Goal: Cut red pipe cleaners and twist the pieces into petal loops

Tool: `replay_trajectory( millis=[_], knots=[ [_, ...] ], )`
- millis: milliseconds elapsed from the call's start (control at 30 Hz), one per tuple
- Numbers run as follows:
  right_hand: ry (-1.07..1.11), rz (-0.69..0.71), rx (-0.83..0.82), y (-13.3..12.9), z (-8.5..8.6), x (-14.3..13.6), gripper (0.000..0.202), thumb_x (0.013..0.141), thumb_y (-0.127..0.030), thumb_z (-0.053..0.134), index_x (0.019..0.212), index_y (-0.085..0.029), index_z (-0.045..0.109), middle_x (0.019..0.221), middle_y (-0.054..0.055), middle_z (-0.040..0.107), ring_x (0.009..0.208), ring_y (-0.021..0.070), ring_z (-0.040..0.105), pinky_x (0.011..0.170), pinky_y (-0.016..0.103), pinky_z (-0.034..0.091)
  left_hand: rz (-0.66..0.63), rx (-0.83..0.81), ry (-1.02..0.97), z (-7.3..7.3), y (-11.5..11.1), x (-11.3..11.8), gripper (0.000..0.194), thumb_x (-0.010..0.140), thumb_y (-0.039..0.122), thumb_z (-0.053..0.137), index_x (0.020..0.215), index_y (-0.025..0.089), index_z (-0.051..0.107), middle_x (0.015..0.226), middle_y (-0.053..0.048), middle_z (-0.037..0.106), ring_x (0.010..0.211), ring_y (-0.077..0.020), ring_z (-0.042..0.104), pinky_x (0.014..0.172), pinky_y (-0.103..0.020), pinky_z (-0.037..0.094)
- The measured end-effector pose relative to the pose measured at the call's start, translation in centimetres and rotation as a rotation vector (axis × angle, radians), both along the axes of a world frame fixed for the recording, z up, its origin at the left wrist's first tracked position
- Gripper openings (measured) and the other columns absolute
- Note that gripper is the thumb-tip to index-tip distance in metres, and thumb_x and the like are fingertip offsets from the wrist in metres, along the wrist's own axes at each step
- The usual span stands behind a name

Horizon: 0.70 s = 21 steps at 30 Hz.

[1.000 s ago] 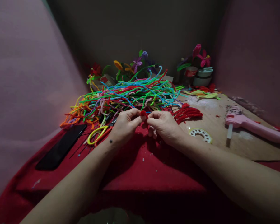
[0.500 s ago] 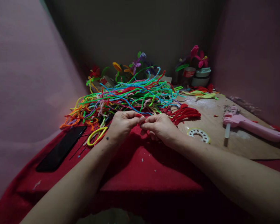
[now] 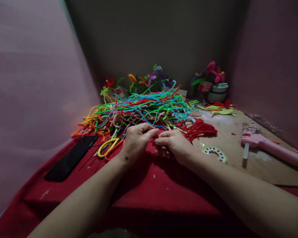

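Note:
My left hand [image 3: 140,140] and my right hand [image 3: 172,145] meet over the red cloth, thumbs and fingers pinched close together. Between the fingertips shows a small bit of red pipe cleaner [image 3: 156,134]; most of it is hidden by the fingers. Just beyond both hands lies a big tangled pile of coloured pipe cleaners [image 3: 144,107]. A bundle of red pipe cleaners [image 3: 202,129] rests to the right of my right hand. Beside my left wrist are scissors [image 3: 108,147] with yellow and orange-red handles, their blades partly hidden.
A black phone [image 3: 71,158] lies at the left on the red tablecloth [image 3: 164,195]. On the brown board [image 3: 233,170] at the right are a pink glue gun [image 3: 275,148] and a tape roll [image 3: 215,154]. Pipe-cleaner flowers [image 3: 151,77] and a lidded jar [image 3: 217,92] stand at the back.
The view has shifted, so the scene sits a little lower and to the right. My fingertips have parted slightly, with red showing between them; both hands remain pinched.

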State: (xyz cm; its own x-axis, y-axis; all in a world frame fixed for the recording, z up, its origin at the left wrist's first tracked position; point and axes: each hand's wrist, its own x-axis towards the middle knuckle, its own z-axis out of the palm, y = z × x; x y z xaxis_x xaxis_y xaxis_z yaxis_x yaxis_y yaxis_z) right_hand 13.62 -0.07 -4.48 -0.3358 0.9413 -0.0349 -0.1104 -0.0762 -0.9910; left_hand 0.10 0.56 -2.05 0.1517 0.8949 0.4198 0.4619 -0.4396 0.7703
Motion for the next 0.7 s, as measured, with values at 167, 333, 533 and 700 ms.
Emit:
replay_trajectory(
  millis=[167, 333, 533, 700],
  knots=[
    [0.098, -0.103, -0.023, 0.3, 0.0, 0.2, 0.020, 0.064, -0.028, 0.063, 0.053, -0.015, 0.053, 0.044, -0.001, 0.054, 0.031, 0.0056, 0.037, 0.031, 0.020, 0.022, -0.057, -0.293, -0.222, 1.1, 0.9, -1.0, 0.027, 0.073, 0.040, 0.057, 0.074, 0.014, 0.062, 0.053, 0.003, 0.052, 0.041, -0.0051, 0.038, 0.041, -0.019, 0.028],
    [0.126, -0.171, -0.092, 0.4, -0.5, 0.3, 0.021, 0.064, -0.030, 0.065, 0.056, -0.017, 0.051, 0.038, -0.005, 0.044, 0.030, 0.0073, 0.036, 0.032, 0.022, 0.022, -0.129, -0.272, 0.002, 0.7, 0.9, -0.9, 0.014, 0.065, 0.027, 0.064, 0.068, 0.013, 0.063, 0.058, 0.001, 0.057, 0.052, -0.0083, 0.046, 0.051, -0.021, 0.037],
    [0.196, -0.128, -0.153, 0.5, -0.8, 0.2, 0.020, 0.062, -0.028, 0.068, 0.068, -0.018, 0.051, 0.043, -0.004, 0.049, 0.032, 0.0080, 0.041, 0.032, 0.021, 0.026, -0.122, -0.084, 0.183, -0.1, 0.8, -0.7, 0.011, 0.072, 0.020, 0.052, 0.064, 0.015, 0.058, 0.057, 0.002, 0.053, 0.054, -0.0085, 0.042, 0.052, -0.021, 0.034],
    [0.230, -0.151, -0.179, 0.5, -0.5, 0.2, 0.019, 0.059, -0.020, 0.067, 0.068, -0.017, 0.051, 0.047, -0.003, 0.052, 0.036, 0.0094, 0.047, 0.034, 0.021, 0.033, -0.134, -0.161, 0.200, 0.0, 0.8, -1.0, 0.012, 0.070, 0.023, 0.051, 0.065, 0.014, 0.057, 0.055, 0.003, 0.049, 0.051, -0.0078, 0.039, 0.048, -0.020, 0.031]
  ],
)
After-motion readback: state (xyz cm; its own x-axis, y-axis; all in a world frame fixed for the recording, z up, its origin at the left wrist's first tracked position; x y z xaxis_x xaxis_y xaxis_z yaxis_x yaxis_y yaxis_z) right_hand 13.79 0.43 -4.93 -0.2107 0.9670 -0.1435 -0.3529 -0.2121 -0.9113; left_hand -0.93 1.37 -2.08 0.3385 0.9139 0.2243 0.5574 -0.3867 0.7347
